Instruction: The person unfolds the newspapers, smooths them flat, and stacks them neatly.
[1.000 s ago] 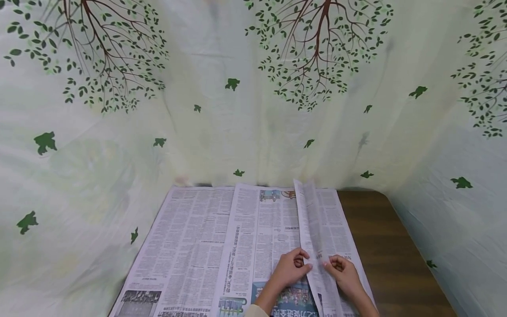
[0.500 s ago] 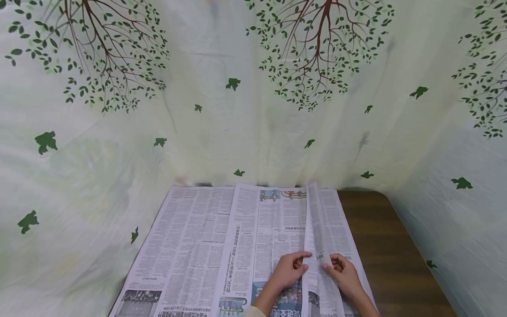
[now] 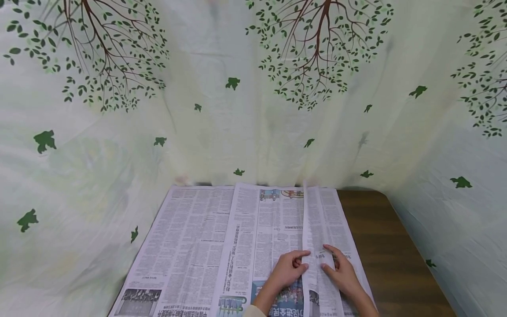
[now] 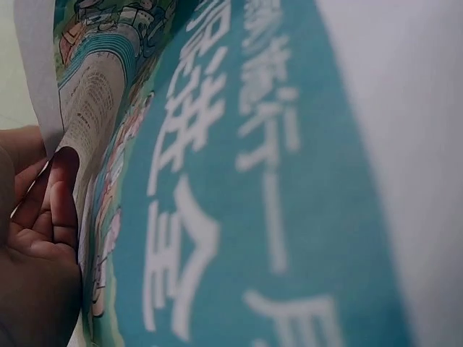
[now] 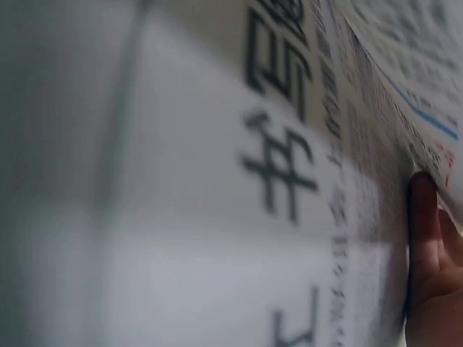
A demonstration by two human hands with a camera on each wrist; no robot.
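A newspaper sheet lies over the right half of the covered table, its right part turned over into a long narrow flap. My left hand pinches the flap's left edge between thumb and index finger; the left wrist view shows the paper edge running between the digits of that hand. On the flap's right side is my right hand, index finger straight and thumb apart from it, fingertips at the paper. In the right wrist view its thumb lies along the printed paper.
Another newspaper sheet lies flat at the left, partly under the first. Brown wooden tabletop shows along the right. A pale curtain printed with trees and leaves hangs behind and on both sides of the table.
The flap's left edge swung right, then settled slightly back left, and the flap lies flatter. My right index finger has straightened away from the thumb. The left hand keeps its pinch.
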